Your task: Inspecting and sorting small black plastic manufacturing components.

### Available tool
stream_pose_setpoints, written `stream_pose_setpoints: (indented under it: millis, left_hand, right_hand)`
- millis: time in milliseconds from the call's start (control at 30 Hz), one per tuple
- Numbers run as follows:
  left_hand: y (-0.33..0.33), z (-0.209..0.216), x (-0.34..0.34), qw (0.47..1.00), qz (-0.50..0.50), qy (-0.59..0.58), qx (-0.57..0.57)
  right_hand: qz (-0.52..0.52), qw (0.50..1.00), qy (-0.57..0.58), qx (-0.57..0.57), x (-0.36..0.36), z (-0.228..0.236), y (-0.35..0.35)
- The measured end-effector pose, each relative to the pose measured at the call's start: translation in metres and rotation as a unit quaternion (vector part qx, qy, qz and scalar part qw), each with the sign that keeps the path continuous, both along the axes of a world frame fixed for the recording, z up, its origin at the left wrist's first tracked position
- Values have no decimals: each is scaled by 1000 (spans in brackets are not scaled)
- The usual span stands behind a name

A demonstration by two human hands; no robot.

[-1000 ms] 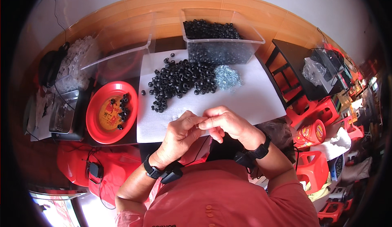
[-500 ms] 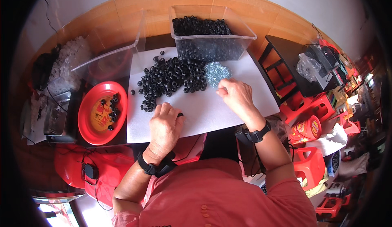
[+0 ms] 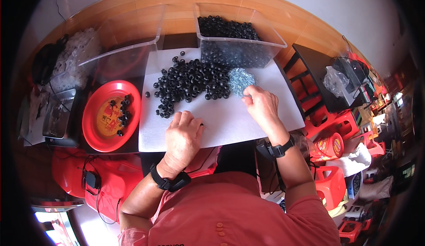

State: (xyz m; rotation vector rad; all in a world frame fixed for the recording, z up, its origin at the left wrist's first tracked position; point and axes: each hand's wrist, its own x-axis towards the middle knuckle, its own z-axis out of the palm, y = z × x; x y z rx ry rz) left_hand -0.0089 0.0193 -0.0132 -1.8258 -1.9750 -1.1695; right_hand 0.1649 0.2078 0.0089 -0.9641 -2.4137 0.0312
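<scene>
My left hand [image 3: 181,136] is closed near the front of the white sheet [image 3: 223,124], its fingers curled around a small round black part [image 3: 202,124], of which only a bit shows. Against the near edge of a heap of tiny silvery metal pieces [image 3: 241,77], my right hand [image 3: 264,107] has its thumb and fingertips pinched together. Whatever is between those fingertips is too small to make out. A loose pile of round black parts with holes [image 3: 190,80] spreads over the sheet beyond my left hand, next to the silvery heap.
Left of the sheet lies a red oval tray [image 3: 90,117] with several black parts. A clear bin [image 3: 241,53] full of black parts stands behind the pile. Another clear bin [image 3: 128,53] and a metal tray [image 3: 59,117] are at left. Red stools [image 3: 330,188] stand at right.
The view has shifted slightly. My right fingertips have come a little closer to the silvery heap. My left hand stays closed, and less of its black part shows.
</scene>
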Motion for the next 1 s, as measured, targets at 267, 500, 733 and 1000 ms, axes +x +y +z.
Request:
stream_pose_setpoints:
  millis: [267, 500, 733, 1000]
  left_hand:
    - [0, 0, -2, 1000, -12, 2, -16]
    - [-4, -2, -7, 999, -23, 34, -14]
    - [-14, 1, -15, 987, -80, -141, -7]
    - [-28, 10, -33, 689, -163, -707, 4]
  right_hand:
    - [97, 994, 42, 4, -57, 1, -52]
    - [95, 995, -34, -8, -72, -10, -49]
    - [139, 988, -59, -21, -73, -9, -46]
    - [258, 879, 216, -337, -68, 20, -86]
